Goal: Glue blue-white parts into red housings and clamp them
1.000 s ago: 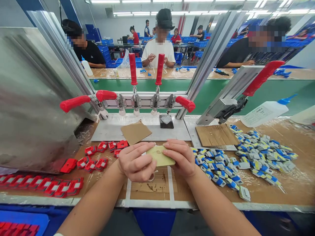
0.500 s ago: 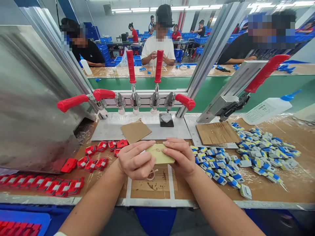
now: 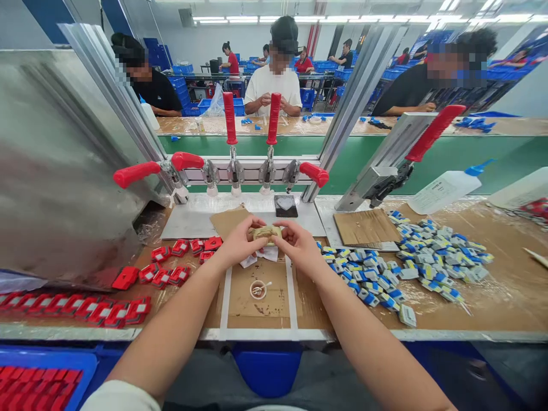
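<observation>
A pale yellow sponge-like pad [image 3: 267, 232] is held between both hands above the middle of the bench, bent so that its face opens in a dark crease. My left hand [image 3: 242, 241] grips its left end, fingers over the far side and thumb at the near side. On the other end my right hand [image 3: 298, 242] holds it the same way. White crumpled tissue [image 3: 269, 253] lies just under the pad. Nearer me, a small round cup [image 3: 257, 290] holds brownish stuff and a white cotton swab [image 3: 267, 285].
Red-handled toggle clamps [image 3: 273, 120] stand on a frame behind my hands. Red parts [image 3: 160, 278] lie left; blue, white and yellow parts [image 3: 377, 279] are heaped right. Cardboard [image 3: 363, 228] and a white bottle [image 3: 445, 191] sit farther right. Several people work across the bench.
Both hands have moved away from me with the pad, which was flat and is now bent. The cup, tissue and swab show more clearly. The view has shifted slightly.
</observation>
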Action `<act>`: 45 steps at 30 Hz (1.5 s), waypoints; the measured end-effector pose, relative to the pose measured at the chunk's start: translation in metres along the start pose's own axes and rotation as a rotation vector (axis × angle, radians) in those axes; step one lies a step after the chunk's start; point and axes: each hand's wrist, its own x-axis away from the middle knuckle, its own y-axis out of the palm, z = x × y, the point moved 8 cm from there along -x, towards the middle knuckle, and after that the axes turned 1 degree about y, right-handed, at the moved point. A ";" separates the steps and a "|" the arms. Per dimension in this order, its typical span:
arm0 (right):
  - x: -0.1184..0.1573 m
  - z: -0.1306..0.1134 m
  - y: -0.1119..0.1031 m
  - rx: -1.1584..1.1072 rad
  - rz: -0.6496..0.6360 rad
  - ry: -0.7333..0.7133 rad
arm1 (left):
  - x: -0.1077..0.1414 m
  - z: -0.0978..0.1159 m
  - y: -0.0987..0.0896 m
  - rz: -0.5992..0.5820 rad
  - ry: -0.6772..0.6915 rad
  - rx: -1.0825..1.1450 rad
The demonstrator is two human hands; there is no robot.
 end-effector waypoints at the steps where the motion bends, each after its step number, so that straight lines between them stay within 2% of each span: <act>1: 0.002 0.005 0.000 -0.061 -0.002 0.061 | -0.001 -0.001 0.000 -0.024 -0.007 -0.011; 5: 0.025 0.015 -0.008 -0.150 0.024 0.203 | -0.002 0.002 -0.015 0.044 0.053 -0.158; 7: 0.046 0.017 -0.014 -0.111 0.038 0.229 | -0.001 0.010 -0.023 0.111 0.132 -0.344; 9: 0.067 0.020 -0.019 -0.034 0.045 0.246 | 0.002 0.017 -0.023 0.121 0.202 -0.591; 10: 0.076 0.022 -0.021 0.018 0.045 0.253 | 0.002 0.018 -0.019 0.087 0.233 -0.706; 12: 0.091 0.025 -0.023 0.135 0.038 0.257 | 0.004 0.016 -0.005 -0.053 0.290 -0.879; 15: 0.099 0.027 -0.023 0.335 0.006 0.230 | 0.007 0.005 0.013 -0.264 0.329 -1.039; 17: 0.098 0.025 -0.022 0.487 -0.021 0.195 | 0.007 0.000 0.016 -0.308 0.324 -1.110; 23: 0.094 0.017 -0.013 0.832 -0.138 0.153 | 0.007 0.005 0.012 -0.293 0.377 -1.214; 26: 0.095 0.014 -0.012 0.918 -0.154 0.128 | 0.004 0.016 -0.002 -0.100 0.383 -1.267; 29: 0.097 0.007 -0.015 0.917 -0.107 0.061 | 0.000 0.016 -0.019 0.102 0.246 -1.311; 31: 0.096 -0.002 -0.020 0.881 -0.047 -0.002 | -0.003 0.009 -0.026 0.144 0.128 -1.327; 34: 0.090 -0.014 -0.029 0.837 0.023 -0.081 | -0.004 -0.002 -0.028 0.107 0.039 -1.353; 39: 0.057 -0.032 -0.032 0.823 0.025 -0.134 | 0.000 -0.002 -0.022 -0.041 0.091 -1.397; 45: 0.012 -0.035 -0.018 0.821 -0.040 -0.125 | 0.002 0.011 -0.021 -0.013 0.174 -1.361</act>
